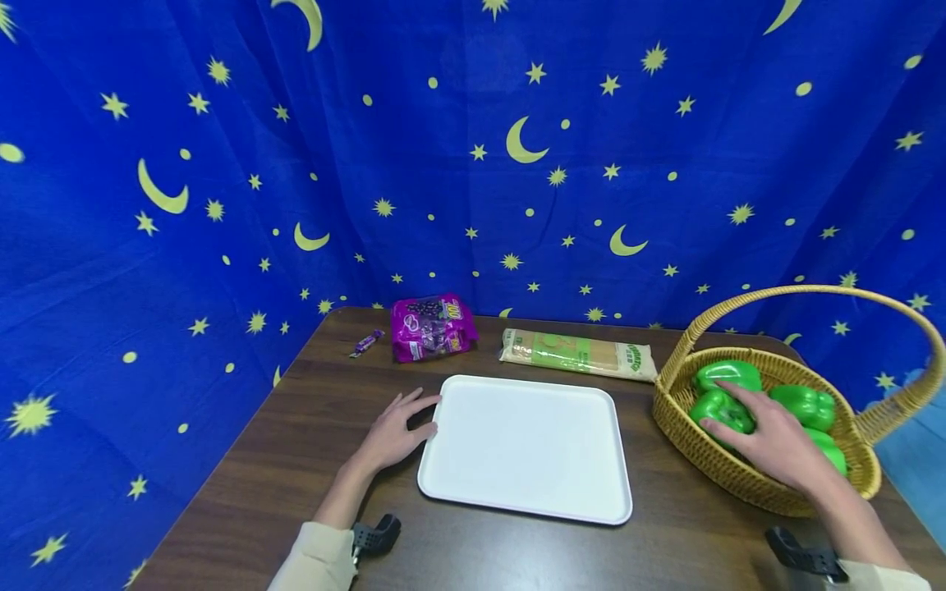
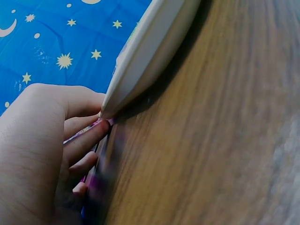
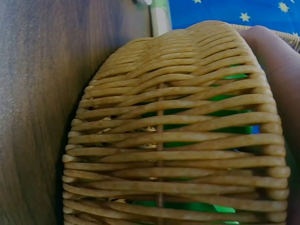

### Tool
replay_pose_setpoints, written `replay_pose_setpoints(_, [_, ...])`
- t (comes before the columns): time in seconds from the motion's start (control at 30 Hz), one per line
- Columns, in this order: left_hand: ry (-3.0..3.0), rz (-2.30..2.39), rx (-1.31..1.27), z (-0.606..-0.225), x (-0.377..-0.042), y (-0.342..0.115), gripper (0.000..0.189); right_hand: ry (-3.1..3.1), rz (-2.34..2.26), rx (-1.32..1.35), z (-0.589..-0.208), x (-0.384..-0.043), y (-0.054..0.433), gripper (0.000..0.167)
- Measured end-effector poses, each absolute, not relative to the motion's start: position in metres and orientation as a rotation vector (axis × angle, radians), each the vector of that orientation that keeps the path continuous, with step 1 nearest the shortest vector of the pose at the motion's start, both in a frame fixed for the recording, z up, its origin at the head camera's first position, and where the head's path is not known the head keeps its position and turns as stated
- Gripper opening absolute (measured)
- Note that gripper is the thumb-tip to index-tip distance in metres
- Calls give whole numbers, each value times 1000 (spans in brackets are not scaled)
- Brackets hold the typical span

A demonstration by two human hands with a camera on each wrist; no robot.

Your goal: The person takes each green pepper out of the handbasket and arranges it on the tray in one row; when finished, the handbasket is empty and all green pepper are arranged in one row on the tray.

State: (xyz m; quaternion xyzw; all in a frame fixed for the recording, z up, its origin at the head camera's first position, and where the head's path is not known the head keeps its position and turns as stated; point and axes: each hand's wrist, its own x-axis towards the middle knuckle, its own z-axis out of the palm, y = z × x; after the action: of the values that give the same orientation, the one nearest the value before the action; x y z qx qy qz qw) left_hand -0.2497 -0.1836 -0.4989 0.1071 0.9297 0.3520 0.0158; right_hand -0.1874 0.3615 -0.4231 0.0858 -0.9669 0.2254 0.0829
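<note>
In the head view, a white rectangular tray (image 1: 525,447) lies flat at the middle of the table. My left hand (image 1: 395,431) touches its left edge with thumb and fingers spread; the left wrist view puts the fingertips right at the tray's rim (image 2: 136,61). My right hand (image 1: 776,439) reaches into a wicker basket (image 1: 691,447) at the right, thumb and fingers around a green bell pepper (image 1: 720,409). Several more green bell peppers (image 1: 801,404) lie in the basket. In the right wrist view the basket's woven side (image 3: 178,140) hides most of that hand.
Behind the tray lie a pack of noodles (image 1: 576,353) and a purple bag of candy (image 1: 432,328). One wrapped candy (image 1: 365,343) is left of the bag. The basket's tall arched handle (image 1: 798,291) rises above the peppers. A blue curtain (image 1: 443,164) hangs behind the wooden table (image 1: 273,460).
</note>
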Motion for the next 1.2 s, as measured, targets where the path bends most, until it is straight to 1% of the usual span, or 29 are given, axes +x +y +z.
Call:
replay_pose_setpoints(0.13, [2893, 1098, 326, -498, -249, -184, 44, -2897, 687, 254, -424, -188, 361, 77])
replay_pose_setpoints(0.37, [2895, 1091, 320, -499, -249, -185, 44, -2914, 765, 159, -425, -185, 362, 81])
replay_pose_setpoints(0.43, [2897, 1083, 319, -500, -250, -185, 44, -2915, 789, 158, -426, -184, 362, 80])
replay_pose_setpoints(0.6, [2897, 1069, 318, -500, -251, -185, 44, -2896, 809, 197, -426, -184, 363, 75])
replay_pose_setpoints(0.8, [2899, 1062, 313, -499, -251, -185, 45, -2902, 755, 253, -424, -185, 365, 76])
replay_pose_setpoints(0.93, [2899, 1061, 319, -500, -251, -185, 45, -2913, 724, 302, -421, -186, 367, 74])
replay_pose_setpoints(1.2, [2894, 1069, 307, -499, -251, -185, 45, -2952, 634, 448, -397, -189, 376, 70])
